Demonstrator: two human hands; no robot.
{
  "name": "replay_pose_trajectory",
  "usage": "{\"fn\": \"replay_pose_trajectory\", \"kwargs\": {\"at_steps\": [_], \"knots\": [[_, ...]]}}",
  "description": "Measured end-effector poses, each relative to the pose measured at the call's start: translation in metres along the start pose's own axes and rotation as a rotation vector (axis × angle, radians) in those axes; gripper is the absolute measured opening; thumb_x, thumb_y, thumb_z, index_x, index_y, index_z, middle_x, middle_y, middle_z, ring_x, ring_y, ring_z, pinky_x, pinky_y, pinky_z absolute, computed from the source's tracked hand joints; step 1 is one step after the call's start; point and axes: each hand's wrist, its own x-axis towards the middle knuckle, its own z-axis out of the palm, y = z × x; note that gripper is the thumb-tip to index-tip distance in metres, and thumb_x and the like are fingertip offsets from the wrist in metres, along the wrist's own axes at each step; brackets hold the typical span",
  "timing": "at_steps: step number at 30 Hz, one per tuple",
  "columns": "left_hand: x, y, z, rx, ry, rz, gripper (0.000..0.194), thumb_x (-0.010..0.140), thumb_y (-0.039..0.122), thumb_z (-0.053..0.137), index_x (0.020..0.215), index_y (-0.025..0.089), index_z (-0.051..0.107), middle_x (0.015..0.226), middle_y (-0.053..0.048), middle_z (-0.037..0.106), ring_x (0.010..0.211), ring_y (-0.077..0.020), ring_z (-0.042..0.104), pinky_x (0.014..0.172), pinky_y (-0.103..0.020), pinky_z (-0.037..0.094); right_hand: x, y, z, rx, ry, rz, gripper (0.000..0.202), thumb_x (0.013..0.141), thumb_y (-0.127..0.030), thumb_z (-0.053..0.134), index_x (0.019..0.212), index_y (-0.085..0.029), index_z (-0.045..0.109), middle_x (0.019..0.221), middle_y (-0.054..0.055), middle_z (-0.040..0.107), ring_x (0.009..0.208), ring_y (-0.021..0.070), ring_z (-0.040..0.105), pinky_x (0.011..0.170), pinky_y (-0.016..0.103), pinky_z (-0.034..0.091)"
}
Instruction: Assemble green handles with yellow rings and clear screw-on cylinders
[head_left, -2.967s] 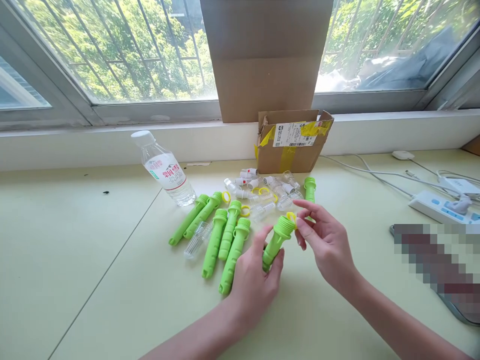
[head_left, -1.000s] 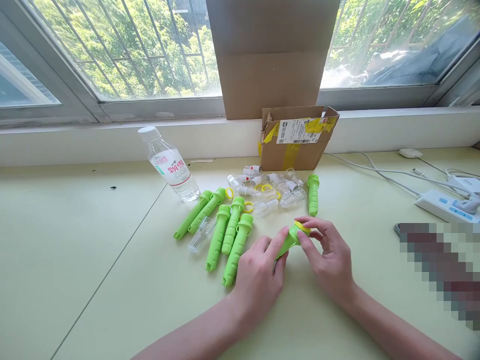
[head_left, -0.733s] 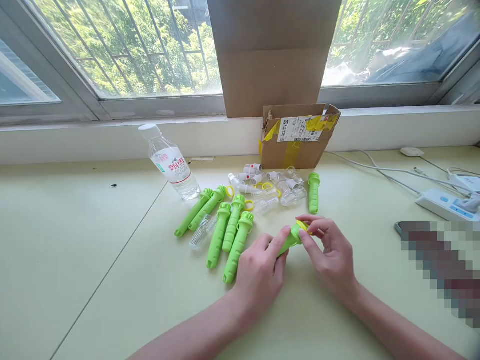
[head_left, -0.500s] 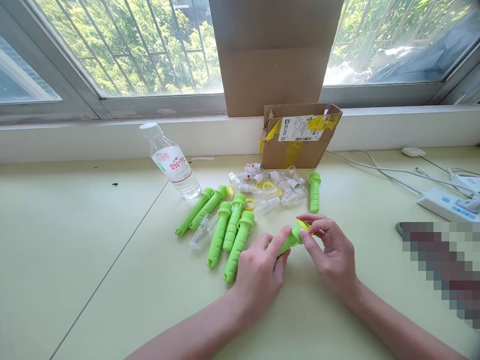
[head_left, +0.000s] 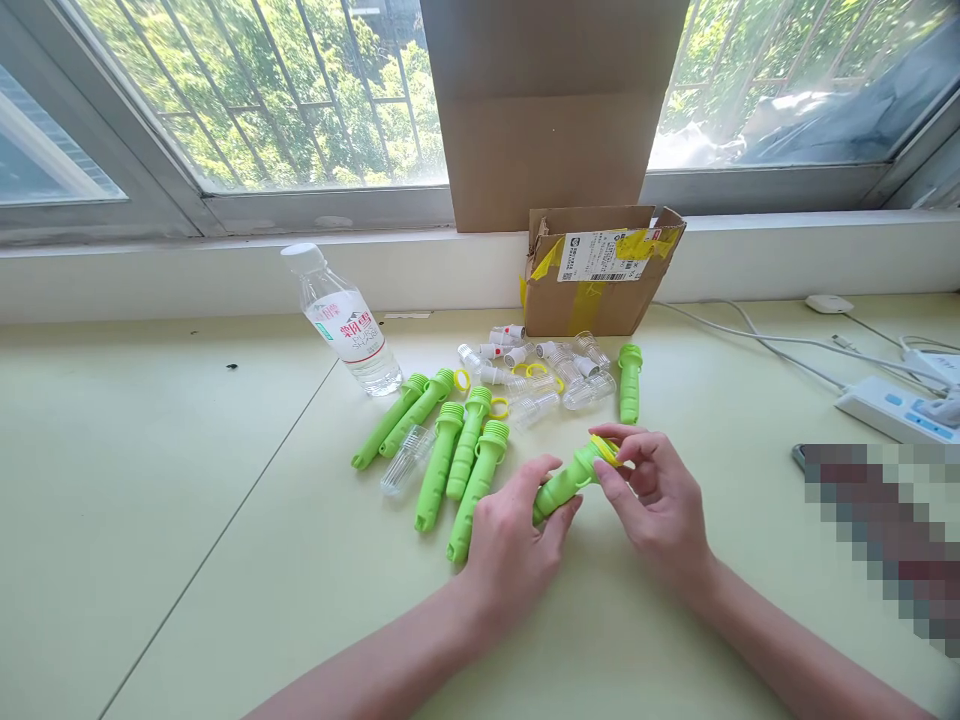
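Observation:
A green ribbed tube (head_left: 564, 483) lies tilted between my two hands, its threaded end up and to the right. My left hand (head_left: 517, 535) is closed round its lower part. With thumb and fingers, my right hand (head_left: 660, 490) pinches a yellow ring (head_left: 606, 450) at the threaded end. Several more green tubes (head_left: 478, 490) lie left of my left hand, and one green tube (head_left: 630, 385) stands apart behind my right hand. Clear plastic caps (head_left: 589, 391), white pieces (head_left: 547, 350) and loose yellow rings (head_left: 499, 408) are scattered in front of the box.
A water bottle (head_left: 352, 335) leans at the back left. The open cardboard box (head_left: 577, 305) sits by the window ledge. On the right are a white power strip (head_left: 892, 408), cables (head_left: 757, 335) and a pixelated object (head_left: 870, 500). A clear cap (head_left: 406, 462) lies among the tubes.
My left hand has shifted slightly left and down along the tube, with its index finger drawn back, so more of the tube shows. My right hand stays at the ring.

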Motion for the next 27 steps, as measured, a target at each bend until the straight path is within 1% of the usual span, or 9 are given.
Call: {"fn": "replay_pose_trajectory", "kwargs": {"at_steps": [4,7,9,15,17,22,24,27], "knots": [[-0.001,0.001,0.000,-0.054,0.003,-0.025,0.026,0.088,0.025,0.062,0.112,0.025,0.054,0.087,0.000,0.071,0.065,-0.0114,0.063,0.051,-0.019,0.048,0.000,0.001,0.001,-0.016,0.013,-0.009,0.015,0.086,-0.020,0.064,0.086,-0.024,0.050,0.111,0.008,0.062,0.098,0.0213,0.066,0.061,0.029,0.059],[-0.001,0.002,0.000,-0.127,0.022,-0.050,0.026,0.086,0.026,0.064,0.110,0.024,0.054,0.084,0.001,0.070,0.061,-0.0095,0.060,0.050,-0.018,0.045,0.001,0.000,0.000,-0.039,0.024,-0.080,0.015,0.085,-0.018,0.064,0.086,-0.024,0.050,0.111,0.008,0.063,0.090,0.0191,0.068,0.056,0.026,0.058],[-0.001,0.004,-0.001,-0.170,0.013,-0.072,0.026,0.086,0.027,0.065,0.110,0.024,0.054,0.083,0.001,0.070,0.061,-0.0093,0.058,0.048,-0.017,0.043,0.001,0.000,0.000,-0.062,0.027,-0.114,0.016,0.085,-0.017,0.065,0.086,-0.023,0.051,0.110,0.008,0.064,0.087,0.0185,0.069,0.053,0.026,0.058],[0.004,0.007,-0.004,-0.251,-0.049,-0.141,0.028,0.084,0.028,0.066,0.108,0.022,0.053,0.077,0.001,0.068,0.058,-0.0100,0.053,0.050,-0.020,0.039,0.005,0.001,-0.002,-0.119,0.038,-0.064,0.019,0.084,-0.022,0.067,0.083,-0.023,0.048,0.105,0.008,0.067,0.081,0.0188,0.070,0.050,0.026,0.058],[0.005,0.008,-0.005,-0.284,-0.073,-0.173,0.029,0.084,0.029,0.066,0.108,0.022,0.053,0.078,0.001,0.068,0.058,-0.0101,0.052,0.050,-0.020,0.039,0.005,0.001,-0.002,-0.119,0.045,-0.058,0.020,0.084,-0.023,0.067,0.082,-0.023,0.048,0.103,0.007,0.068,0.084,0.0203,0.071,0.049,0.026,0.058],[0.007,0.011,-0.008,-0.346,-0.103,-0.243,0.030,0.082,0.031,0.068,0.108,0.022,0.053,0.077,0.001,0.067,0.059,-0.0098,0.051,0.050,-0.019,0.036,0.005,0.000,-0.001,-0.100,0.047,-0.059,0.019,0.084,-0.022,0.067,0.081,-0.023,0.048,0.094,0.006,0.068,0.098,0.0248,0.070,0.048,0.024,0.058],[0.007,0.012,-0.008,-0.363,-0.107,-0.262,0.030,0.082,0.031,0.068,0.107,0.022,0.053,0.076,0.001,0.067,0.059,-0.0098,0.050,0.050,-0.019,0.035,0.005,0.000,-0.001,-0.103,0.052,-0.058,0.019,0.084,-0.022,0.067,0.080,-0.023,0.048,0.093,0.006,0.069,0.098,0.0253,0.070,0.048,0.023,0.057],[0.007,0.011,-0.008,-0.375,-0.116,-0.286,0.031,0.082,0.032,0.069,0.107,0.022,0.053,0.076,0.001,0.067,0.059,-0.0100,0.050,0.050,-0.020,0.035,0.005,0.000,0.000,-0.116,0.066,-0.056,0.020,0.083,-0.022,0.068,0.080,-0.023,0.049,0.095,0.006,0.070,0.094,0.0247,0.071,0.045,0.023,0.056]]}}
